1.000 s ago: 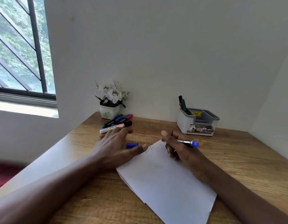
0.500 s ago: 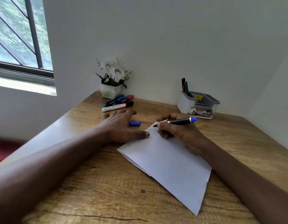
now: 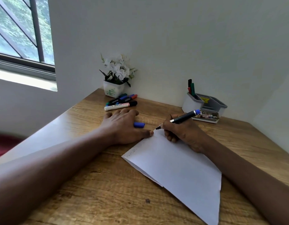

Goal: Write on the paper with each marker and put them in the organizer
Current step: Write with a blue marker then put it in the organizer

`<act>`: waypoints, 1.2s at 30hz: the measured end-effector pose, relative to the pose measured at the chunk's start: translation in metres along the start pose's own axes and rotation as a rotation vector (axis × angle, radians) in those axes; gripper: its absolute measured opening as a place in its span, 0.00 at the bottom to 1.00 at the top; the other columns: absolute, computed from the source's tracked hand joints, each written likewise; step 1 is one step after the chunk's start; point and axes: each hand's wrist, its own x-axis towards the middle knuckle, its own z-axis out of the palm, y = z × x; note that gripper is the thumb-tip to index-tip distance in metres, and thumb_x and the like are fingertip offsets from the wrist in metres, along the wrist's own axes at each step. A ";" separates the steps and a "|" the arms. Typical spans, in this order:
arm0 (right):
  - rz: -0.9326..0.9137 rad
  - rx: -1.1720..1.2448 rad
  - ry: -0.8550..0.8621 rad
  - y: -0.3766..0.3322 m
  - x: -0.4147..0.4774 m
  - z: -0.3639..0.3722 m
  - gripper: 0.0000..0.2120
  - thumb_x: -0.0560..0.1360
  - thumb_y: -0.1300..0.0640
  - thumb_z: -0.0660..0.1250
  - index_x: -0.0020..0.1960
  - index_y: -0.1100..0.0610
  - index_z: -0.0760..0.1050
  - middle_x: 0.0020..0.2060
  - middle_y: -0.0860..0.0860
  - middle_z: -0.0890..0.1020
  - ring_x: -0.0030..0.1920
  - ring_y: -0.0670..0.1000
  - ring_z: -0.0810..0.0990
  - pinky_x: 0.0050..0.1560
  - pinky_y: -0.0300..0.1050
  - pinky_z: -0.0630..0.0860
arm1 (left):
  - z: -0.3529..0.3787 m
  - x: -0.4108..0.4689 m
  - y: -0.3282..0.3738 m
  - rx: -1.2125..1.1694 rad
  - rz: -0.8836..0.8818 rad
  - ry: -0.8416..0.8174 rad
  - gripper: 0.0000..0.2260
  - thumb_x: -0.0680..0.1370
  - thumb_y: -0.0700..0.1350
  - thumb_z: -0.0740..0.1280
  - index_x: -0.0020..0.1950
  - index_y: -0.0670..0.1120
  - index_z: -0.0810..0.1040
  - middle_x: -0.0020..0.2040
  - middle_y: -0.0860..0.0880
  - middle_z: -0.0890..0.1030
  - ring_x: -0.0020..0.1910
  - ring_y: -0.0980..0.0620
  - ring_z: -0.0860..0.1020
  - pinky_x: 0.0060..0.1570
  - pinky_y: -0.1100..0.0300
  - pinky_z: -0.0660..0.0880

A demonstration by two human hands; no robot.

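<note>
A white paper (image 3: 178,166) lies at an angle on the wooden desk (image 3: 95,192). My right hand (image 3: 181,132) grips a black marker with a blue end (image 3: 182,118), its tip at the paper's far corner. My left hand (image 3: 122,125) rests flat on the desk, thumb touching the paper's far edge. The marker's blue cap (image 3: 139,124) lies beside its fingers. Several more markers (image 3: 121,102) lie in a pile beyond the left hand. The grey organizer (image 3: 205,106) stands at the back right with three markers (image 3: 191,88) upright in it.
A white pot of artificial flowers (image 3: 116,77) stands in the desk's back left corner, right behind the marker pile. White walls close the desk at the back and right. A barred window (image 3: 22,34) is at the upper left.
My right hand turned the marker tip-down and brought it to the paper's far corner. My left hand stayed flat by the cap. The head camera tilted down and moved closer.
</note>
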 end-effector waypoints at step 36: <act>-0.203 -0.214 0.073 0.004 -0.002 0.004 0.13 0.72 0.63 0.73 0.32 0.61 0.72 0.23 0.44 0.73 0.25 0.41 0.67 0.26 0.34 0.65 | 0.000 0.006 -0.003 0.001 0.005 -0.009 0.41 0.68 0.78 0.62 0.76 0.58 0.65 0.79 0.52 0.65 0.78 0.48 0.62 0.75 0.42 0.57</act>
